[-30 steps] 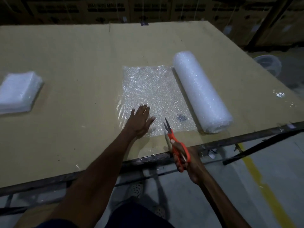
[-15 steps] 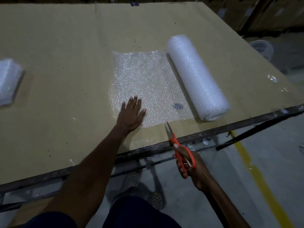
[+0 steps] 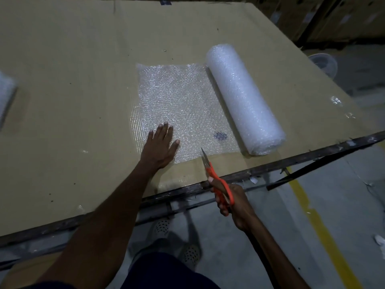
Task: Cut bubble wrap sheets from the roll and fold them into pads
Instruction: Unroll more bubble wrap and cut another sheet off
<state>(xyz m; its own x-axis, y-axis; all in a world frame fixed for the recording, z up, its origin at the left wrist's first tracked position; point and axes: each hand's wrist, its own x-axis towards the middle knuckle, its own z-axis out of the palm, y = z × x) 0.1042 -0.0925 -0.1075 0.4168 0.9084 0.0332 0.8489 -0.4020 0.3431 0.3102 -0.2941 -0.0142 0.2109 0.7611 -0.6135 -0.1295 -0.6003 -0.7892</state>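
Left hand (image 3: pixel 161 146) flat, fingers straight and spread, pressing the near-left corner of the sheet (image 3: pixel 183 105) onto the table (image 3: pixel 73 84). Left grip: open palm, nothing held.

Right hand (image 3: pixel 231 202) off the near table edge, fingers curled through the orange handles of the scissors (image 3: pixel 215 180). Right grip clamped on them. Blades point up and away toward the sheet, nearly together; tip sits at the sheet's near edge, between the left hand and the roll (image 3: pixel 244 99). Cannot tell if the tip touches the wrap.

Sheet lies flat on the table, unrolled to the left of the roll and joined to it along its right side. Small dark mark (image 3: pixel 219 135) on the sheet near the roll's near end.

Roll lies on its side, running from far-left to near-right, near end close to the table's dark metal edge (image 3: pixel 302 157).

Pad (image 3: pixel 6 97) of folded wrap at the far left of the table, cut off by the frame, well apart from the sheet.

Small scrap of wrap (image 3: pixel 335 100) near the table's right edge. Yellow line (image 3: pixel 325 232) on the floor at right. Two shoes (image 3: pixel 162 227) visible under the table edge. Cartons stacked in the dark background, detail not readable.
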